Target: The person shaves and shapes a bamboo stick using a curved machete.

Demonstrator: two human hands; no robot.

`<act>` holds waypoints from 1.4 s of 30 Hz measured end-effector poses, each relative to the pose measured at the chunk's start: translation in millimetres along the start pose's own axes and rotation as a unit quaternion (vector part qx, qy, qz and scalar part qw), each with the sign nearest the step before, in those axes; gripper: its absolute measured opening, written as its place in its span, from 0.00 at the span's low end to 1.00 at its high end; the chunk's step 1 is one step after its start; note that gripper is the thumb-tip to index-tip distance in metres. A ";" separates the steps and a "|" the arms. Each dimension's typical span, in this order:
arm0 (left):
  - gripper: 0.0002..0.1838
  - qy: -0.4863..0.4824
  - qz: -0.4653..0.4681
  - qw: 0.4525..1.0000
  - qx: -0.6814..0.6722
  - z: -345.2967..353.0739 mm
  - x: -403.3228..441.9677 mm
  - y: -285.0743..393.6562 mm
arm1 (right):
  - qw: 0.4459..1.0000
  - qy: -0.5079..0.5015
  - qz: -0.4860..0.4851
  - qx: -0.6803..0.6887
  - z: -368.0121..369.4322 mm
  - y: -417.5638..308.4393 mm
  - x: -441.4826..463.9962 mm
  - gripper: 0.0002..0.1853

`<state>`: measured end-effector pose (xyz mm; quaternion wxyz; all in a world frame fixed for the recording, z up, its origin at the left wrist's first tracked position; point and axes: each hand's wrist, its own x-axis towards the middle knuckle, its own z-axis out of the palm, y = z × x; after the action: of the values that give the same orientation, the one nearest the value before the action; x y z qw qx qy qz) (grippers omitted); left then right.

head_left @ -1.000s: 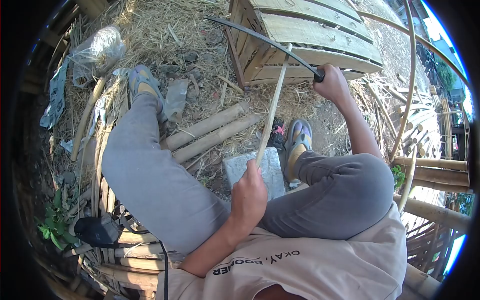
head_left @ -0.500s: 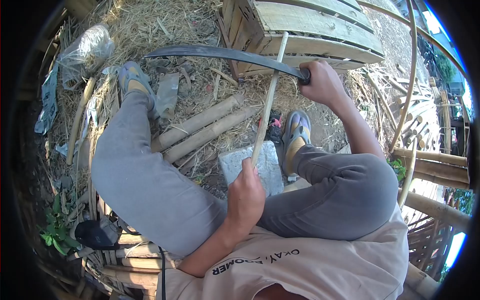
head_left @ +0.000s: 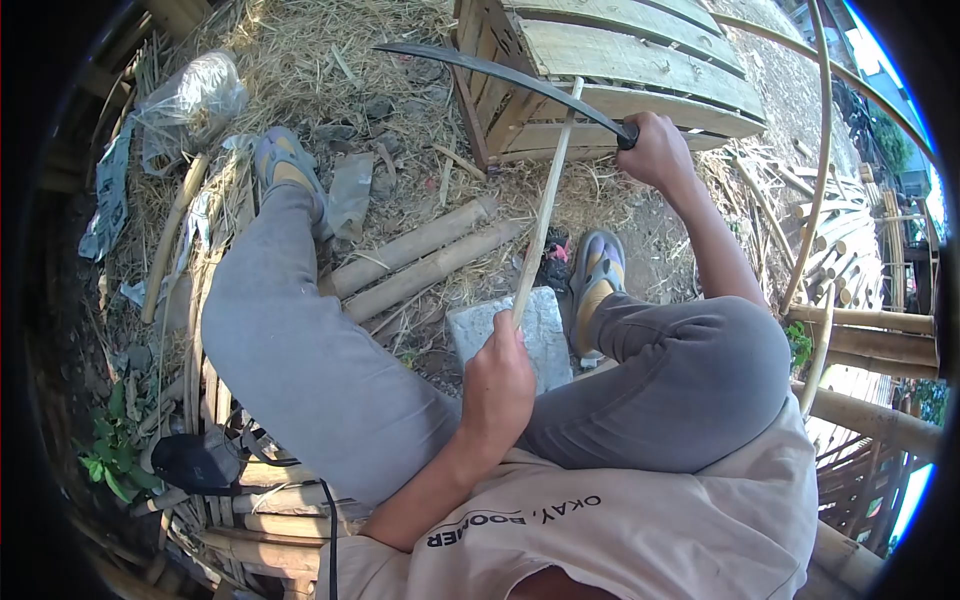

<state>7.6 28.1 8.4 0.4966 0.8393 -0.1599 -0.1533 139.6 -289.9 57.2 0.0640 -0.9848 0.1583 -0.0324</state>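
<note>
A long curved machete (head_left: 500, 72) with a dark blade and black handle is gripped in my right hand (head_left: 655, 150), its tip pointing to the upper left. Closed around the lower end of a thin pale strip of bamboo (head_left: 548, 205) is my left hand (head_left: 499, 385), in front of my lap. The strip slants up and away, and the blade crosses it close to its far end. Whether the edge touches the strip I cannot tell. Below the strip, between my legs, lies a pale stone block (head_left: 540, 325), partly hidden by my left hand.
A slatted wooden crate (head_left: 630, 60) stands just beyond the blade. Two bamboo poles (head_left: 430, 260) lie on the straw-covered ground between my feet. A clear plastic bag (head_left: 195, 105) is at the left, a black pouch (head_left: 195, 460) at lower left, and stacked bamboo (head_left: 840, 250) at the right.
The machete has moved up and to the right, its blade now crossing nearer the strip's far end. The whole view has shifted slightly. My left hand still grips the strip.
</note>
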 end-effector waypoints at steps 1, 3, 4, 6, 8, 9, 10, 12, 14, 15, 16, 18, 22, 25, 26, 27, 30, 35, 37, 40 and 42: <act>0.05 0.002 -0.003 1.000 0.001 -0.6 -1.4 -0.8 | 1.000 -0.006 -0.009 -0.003 0.6 3.8 0.6 0.11; 0.05 0.008 -0.006 1.000 0.000 -0.8 -0.6 0.0 | 1.000 -0.015 -0.024 -0.009 -4.5 2.9 1.8 0.11; 0.05 -0.002 -0.011 1.000 -0.015 -1.7 0.1 1.8 | 0.999 -0.020 -0.029 -0.011 -7.0 -0.8 -2.1 0.11; 0.05 -0.024 -0.019 0.999 -0.042 -4.9 1.1 5.3 | 0.998 -0.036 -0.049 -0.008 -19.1 -12.8 -10.2 0.11; 0.05 -0.019 -0.016 0.997 -0.075 -4.3 -0.6 10.0 | 0.996 -0.062 -0.046 -0.036 -30.9 -23.3 -14.5 0.12; 0.05 -0.016 -0.012 0.996 -0.091 -4.7 -1.6 12.0 | 0.995 -0.072 -0.045 -0.049 -37.3 -27.6 -16.9 0.13; 0.07 -0.012 0.002 0.993 -0.116 -3.2 -1.4 9.3 | 0.994 -0.082 -0.057 -0.054 -46.3 -32.1 -17.8 0.14; 0.12 -0.008 0.027 0.985 -0.168 2.5 -3.4 1.5 | 0.990 -0.102 -0.077 -0.065 -62.5 -37.5 -22.1 0.17; 0.14 -0.094 -0.069 0.926 -0.358 2.9 -4.7 1.4 | 0.991 -0.057 -0.111 -0.057 -68.6 -31.1 -24.2 0.17; 0.15 -0.138 -0.116 0.877 -0.445 0.2 -3.5 6.0 | 0.990 -0.033 -0.127 -0.055 -76.4 -32.5 -26.3 0.17; 0.16 -0.179 -0.136 0.837 -0.498 -5.4 -4.7 13.8 | 0.990 -0.056 -0.113 -0.064 -87.8 -34.1 -27.5 0.17; 0.17 -0.225 -0.192 0.764 -0.573 -15.7 -1.8 19.7 | 0.987 -0.106 -0.087 -0.080 -110.5 -41.6 -29.8 0.16; 0.16 -0.287 -0.235 0.651 -0.662 -20.3 0.5 16.0 | 0.987 -0.099 -0.094 -0.088 -97.9 -15.8 -16.3 0.16; 0.17 -0.330 -0.248 0.596 -0.689 -14.2 3.2 4.6 | 0.981 -0.147 -0.086 -0.096 -96.4 -18.4 -7.7 0.16; 0.18 -0.345 -0.252 0.579 -0.695 -12.3 3.3 1.4 | 0.980 -0.154 -0.088 -0.090 -95.5 -19.5 -6.2 0.16; 0.18 -0.360 -0.262 0.549 -0.707 -12.0 3.4 -1.2 | 0.979 -0.162 -0.088 -0.084 -93.8 -20.4 -5.0 0.16; 0.19 -0.392 -0.290 0.484 -0.726 -11.9 5.5 -4.1 | 0.971 -0.177 -0.107 -0.119 -87.7 -23.1 -4.4 0.15; 0.19 -0.353 -0.322 0.597 -0.644 -12.8 4.8 -0.3 | 0.960 -0.186 -0.126 -0.164 -73.6 -11.0 -7.5 0.14; 0.19 -0.351 -0.304 0.624 -0.628 -13.9 4.8 2.9 | 0.962 -0.185 -0.131 -0.153 -80.6 -13.2 -13.2 0.14; 0.18 -0.350 -0.279 0.630 -0.634 -16.3 5.3 4.6 | 0.976 -0.173 -0.102 -0.089 -94.8 -15.5 -22.5 0.15; 0.18 -0.349 -0.261 0.630 -0.643 -22.0 8.0 7.7 | 0.986 -0.139 -0.078 -0.054 -94.7 -14.9 -28.9 0.14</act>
<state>23.1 38.4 24.6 0.7565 0.1977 0.0430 -0.6219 108.9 -277.7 151.7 0.0297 -0.9910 0.0725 0.1089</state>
